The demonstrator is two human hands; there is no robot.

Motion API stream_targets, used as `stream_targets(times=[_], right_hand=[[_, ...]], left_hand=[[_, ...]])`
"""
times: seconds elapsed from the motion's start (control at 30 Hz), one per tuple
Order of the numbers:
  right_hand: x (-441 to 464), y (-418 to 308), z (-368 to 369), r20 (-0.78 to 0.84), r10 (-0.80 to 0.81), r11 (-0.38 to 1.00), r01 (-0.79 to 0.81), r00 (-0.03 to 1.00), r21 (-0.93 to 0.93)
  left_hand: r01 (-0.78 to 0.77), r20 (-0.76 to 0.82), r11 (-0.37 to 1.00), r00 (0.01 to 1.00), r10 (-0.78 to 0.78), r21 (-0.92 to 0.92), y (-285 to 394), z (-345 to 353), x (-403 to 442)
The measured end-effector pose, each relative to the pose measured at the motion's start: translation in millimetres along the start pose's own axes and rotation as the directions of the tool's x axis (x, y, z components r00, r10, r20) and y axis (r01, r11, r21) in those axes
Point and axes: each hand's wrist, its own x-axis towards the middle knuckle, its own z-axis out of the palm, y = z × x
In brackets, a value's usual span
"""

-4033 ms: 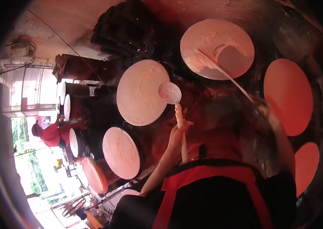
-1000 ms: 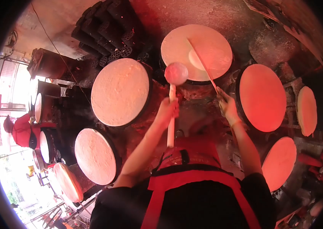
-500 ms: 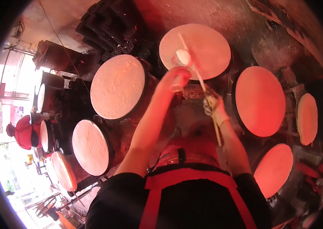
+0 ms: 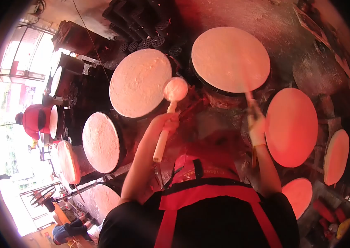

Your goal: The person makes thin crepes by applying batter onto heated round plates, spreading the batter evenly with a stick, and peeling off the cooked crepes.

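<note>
My left hand (image 4: 166, 122) is closed around the light handle of a ladle (image 4: 175, 89). Its round bowl points up, in front of the right edge of a pale, batter-covered round griddle (image 4: 140, 82). In my right hand (image 4: 257, 129), which wears a light glove, is a thin wooden stick (image 4: 254, 156). The stick's far part is smeared by motion over the large round griddle (image 4: 224, 58) at the top, which a smooth pale layer covers. Close beside my right hand stands another coated griddle (image 4: 291, 128).
More coated round griddles stand on both sides, one at the left (image 4: 100, 142) and one at far right (image 4: 336, 157). Dark perforated cylinders (image 4: 145, 43) are stacked at the back. A person in red (image 4: 34, 120) is at far left; another person (image 4: 72, 230) is at lower left.
My left hand has drawn the ladle from above the top griddle to the left and nearer me. My right hand has shifted right with the stick. The view has turned somewhat.
</note>
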Motion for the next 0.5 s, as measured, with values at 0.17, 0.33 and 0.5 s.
stream_targets(times=[0.17,0.33,0.5], right_hand=[[-11.7,-17.7,47.4,0.323,0.676,0.194,-0.583,0.662,0.789],[75.5,-20.7,100.1,0.225,0.224,0.975,-0.22,0.948,-0.043],[325.6,-39.6,106.4,0.131,0.647,0.678,-0.646,0.751,0.351]], left_hand=[[-0.038,0.045,0.977,0.998,0.049,-0.211,27.4,-45.6,-15.5],[-0.176,-0.004,0.982,0.984,0.176,-0.07,87.7,-57.4,-30.7],[-0.348,-0.092,0.93,0.929,0.359,0.119,140.2,-49.3,-52.2]])
